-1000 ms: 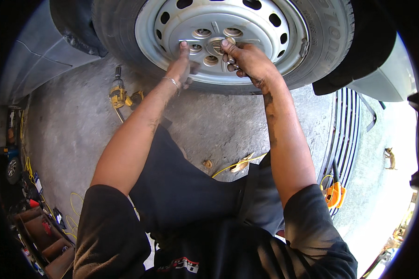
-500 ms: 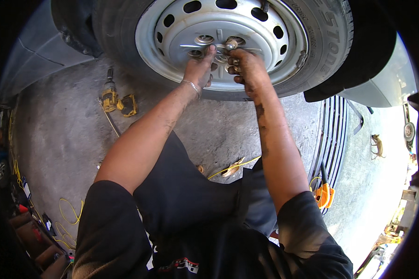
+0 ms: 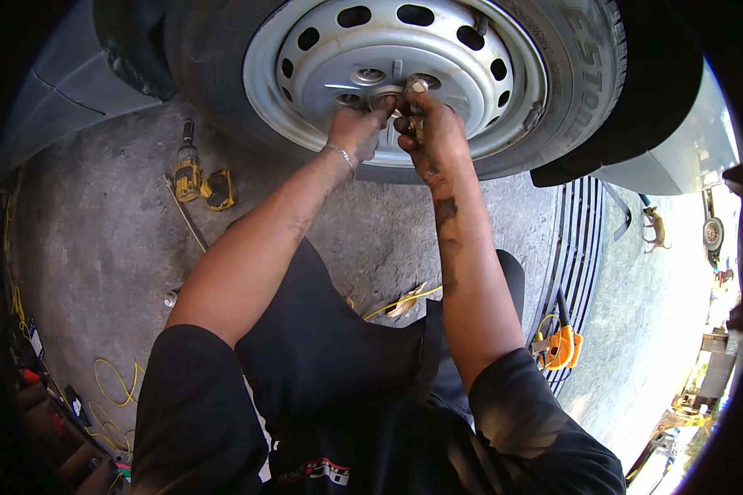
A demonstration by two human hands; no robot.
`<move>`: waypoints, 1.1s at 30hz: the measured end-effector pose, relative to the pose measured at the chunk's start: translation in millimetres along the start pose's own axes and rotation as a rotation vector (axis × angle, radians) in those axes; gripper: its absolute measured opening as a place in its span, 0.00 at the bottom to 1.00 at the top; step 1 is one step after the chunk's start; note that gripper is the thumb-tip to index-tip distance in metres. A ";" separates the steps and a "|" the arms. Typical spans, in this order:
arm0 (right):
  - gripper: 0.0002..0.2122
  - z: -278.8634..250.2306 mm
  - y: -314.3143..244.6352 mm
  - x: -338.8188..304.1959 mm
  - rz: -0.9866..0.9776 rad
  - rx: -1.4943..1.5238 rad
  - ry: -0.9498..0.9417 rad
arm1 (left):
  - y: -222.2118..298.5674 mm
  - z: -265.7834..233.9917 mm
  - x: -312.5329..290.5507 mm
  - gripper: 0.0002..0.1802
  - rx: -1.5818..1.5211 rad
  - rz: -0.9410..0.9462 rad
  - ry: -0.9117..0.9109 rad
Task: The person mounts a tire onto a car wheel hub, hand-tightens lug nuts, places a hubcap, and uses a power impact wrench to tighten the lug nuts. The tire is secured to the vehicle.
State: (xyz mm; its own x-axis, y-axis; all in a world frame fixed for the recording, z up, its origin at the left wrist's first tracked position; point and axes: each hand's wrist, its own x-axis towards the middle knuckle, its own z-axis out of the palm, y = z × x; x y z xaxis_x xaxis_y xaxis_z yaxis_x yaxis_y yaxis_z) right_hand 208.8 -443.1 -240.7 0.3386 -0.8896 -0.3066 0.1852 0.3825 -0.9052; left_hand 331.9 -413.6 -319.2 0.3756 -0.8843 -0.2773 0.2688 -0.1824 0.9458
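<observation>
The top of the big black rubber tyre [image 3: 570,91] is cut off by the picture's upper edge, and its right side is hidden behind a dark mudguard at 2 o'clock. The middle of the silver steel wheel with round holes [image 3: 470,74] is partly covered by both hands, so not all of its nuts can be seen.

The left hand [image 3: 357,132] is pressed against the wheel's middle with its fingers curled; what is under them cannot be made out, so its grip cannot be told. A thin silver bracelet [image 3: 343,157] is worn on that wrist. The right hand [image 3: 428,132] is closed around a small metal nut [image 3: 416,85], which is held at the wheel's middle, just at 1 o'clock from the left hand. The two hands are touching.

A yellow and black power drill [image 3: 198,181] is seen lying on the grey concrete floor [image 3: 99,247] at 9 o'clock from the hands, well apart from them. An orange tool [image 3: 563,348] is seen at 4 o'clock, beside a ribbed black mat [image 3: 582,247]. A dark box at 7 o'clock is cut off by the rim, and what is in it is too blurred to tell. Yellow cord [image 3: 111,396] lies near it.
</observation>
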 end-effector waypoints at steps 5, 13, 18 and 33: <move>0.11 -9.8 -13.5 0.0 -0.004 -0.187 -0.034 | -4.6 -4.0 5.2 0.33 0.068 0.026 -0.037; 0.10 -0.8 -14.6 -1.5 -0.039 -0.174 0.084 | -4.6 -1.9 3.7 0.37 -0.029 0.072 -0.044; 0.11 10.3 10.5 -1.8 -0.174 -0.117 0.266 | -3.9 -3.3 1.2 0.39 -0.021 0.085 -0.051; 0.15 18.1 35.6 13.3 -0.566 -0.137 0.394 | 5.2 -8.8 -6.1 0.34 0.062 0.089 -0.100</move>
State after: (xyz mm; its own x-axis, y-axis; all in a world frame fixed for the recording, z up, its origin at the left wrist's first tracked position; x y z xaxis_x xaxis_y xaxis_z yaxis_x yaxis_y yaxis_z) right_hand 236.5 -436.8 -271.7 -0.1395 -0.9768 0.1624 0.1083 -0.1781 -0.9780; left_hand 338.8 -405.4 -314.0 0.3044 -0.9360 -0.1766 0.1817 -0.1249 0.9754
